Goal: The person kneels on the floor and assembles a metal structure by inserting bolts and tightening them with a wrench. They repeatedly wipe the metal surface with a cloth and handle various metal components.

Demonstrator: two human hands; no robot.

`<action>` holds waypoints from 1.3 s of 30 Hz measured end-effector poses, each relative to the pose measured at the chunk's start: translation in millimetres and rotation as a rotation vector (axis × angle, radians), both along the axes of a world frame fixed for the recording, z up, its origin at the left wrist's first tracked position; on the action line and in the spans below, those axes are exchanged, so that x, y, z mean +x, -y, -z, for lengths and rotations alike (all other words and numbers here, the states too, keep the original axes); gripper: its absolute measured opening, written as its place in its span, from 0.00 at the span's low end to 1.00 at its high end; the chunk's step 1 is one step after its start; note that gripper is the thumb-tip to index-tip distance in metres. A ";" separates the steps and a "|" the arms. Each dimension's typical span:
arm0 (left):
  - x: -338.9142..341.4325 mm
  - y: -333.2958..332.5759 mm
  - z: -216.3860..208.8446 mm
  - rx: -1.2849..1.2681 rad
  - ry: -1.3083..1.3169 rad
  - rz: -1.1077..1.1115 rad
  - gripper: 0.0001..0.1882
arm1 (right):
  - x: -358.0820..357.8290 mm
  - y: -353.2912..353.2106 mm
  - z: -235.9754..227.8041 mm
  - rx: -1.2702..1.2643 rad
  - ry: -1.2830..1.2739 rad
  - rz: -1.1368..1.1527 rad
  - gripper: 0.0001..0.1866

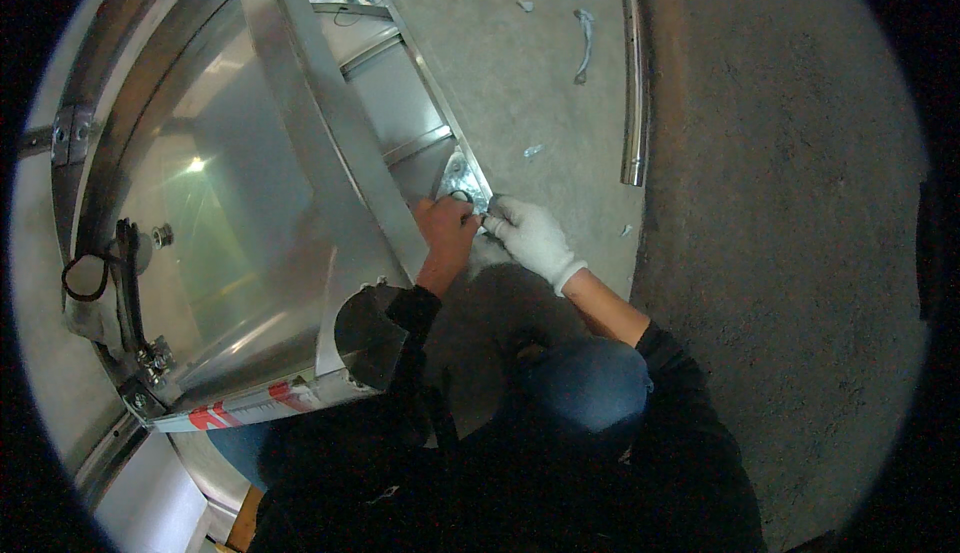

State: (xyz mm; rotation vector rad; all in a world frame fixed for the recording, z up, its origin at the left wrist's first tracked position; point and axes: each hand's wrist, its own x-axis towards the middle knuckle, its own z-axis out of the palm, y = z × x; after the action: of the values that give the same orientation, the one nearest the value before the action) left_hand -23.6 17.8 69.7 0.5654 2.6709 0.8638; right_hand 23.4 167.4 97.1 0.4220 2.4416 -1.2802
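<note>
My bare left hand (pixel 447 233) has its fingers bent and pinched together at the lower corner of a stainless steel frame (pixel 425 75). Touching the same corner from the right is my right hand (pixel 533 240), in a white knitted glove, with thumb and fingers closed near the left fingertips. Whatever the two hands pinch is too small and too covered to name. Just above the fingers, a shiny triangular corner plate (pixel 459 171) is fixed inside the frame. A small dark loop shows beside my left fingers.
A large polished steel panel (pixel 215 203) fills the left side, with a dark long-handled tool (pixel 127 278) and a greyish cloth (pixel 94 319) on it. Tape with red marks (pixel 245 408) runs along its near edge. A metal tube (pixel 632 83) lies right, beyond plastic scraps (pixel 584 45) on the floor.
</note>
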 end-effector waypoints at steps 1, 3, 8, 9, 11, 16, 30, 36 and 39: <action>-0.3 1.1 0.6 0.003 0.002 0.001 0.12 | -0.9 0.2 -1.6 0.083 -0.021 -0.050 0.12; -0.2 2.0 1.9 0.003 -0.001 -0.004 0.12 | -3.7 1.8 -6.3 0.247 -0.064 -0.150 0.12; 0.9 0.3 0.8 -0.015 -0.032 -0.003 0.12 | 2.9 5.3 -6.4 0.389 -0.131 -0.221 0.09; 0.9 0.5 0.6 -0.026 -0.036 -0.007 0.12 | 3.9 6.3 -5.3 0.429 -0.155 -0.247 0.08; 1.6 0.9 1.5 -0.047 -0.043 -0.013 0.12 | 4.0 7.3 -4.8 0.429 -0.190 -0.235 0.07; 3.1 0.3 8.4 0.002 0.050 -0.071 0.09 | 8.1 10.5 0.0 0.460 -0.202 -0.284 0.06; -2.7 2.1 2.6 0.003 0.021 0.013 0.13 | 8.9 9.1 -3.8 0.128 -0.074 0.015 0.13; 0.1 1.8 2.7 0.023 -0.025 -0.012 0.13 | 10.7 8.4 1.9 -0.002 -0.111 0.082 0.11; -0.5 1.7 4.5 -0.002 -0.002 -0.023 0.11 | 9.1 8.3 1.2 0.026 -0.067 0.065 0.12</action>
State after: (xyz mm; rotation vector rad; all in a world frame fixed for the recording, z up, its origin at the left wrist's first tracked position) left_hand -24.1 16.1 65.2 0.5367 2.6846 0.8666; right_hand 32.5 159.1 95.9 0.4769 2.5212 -1.3102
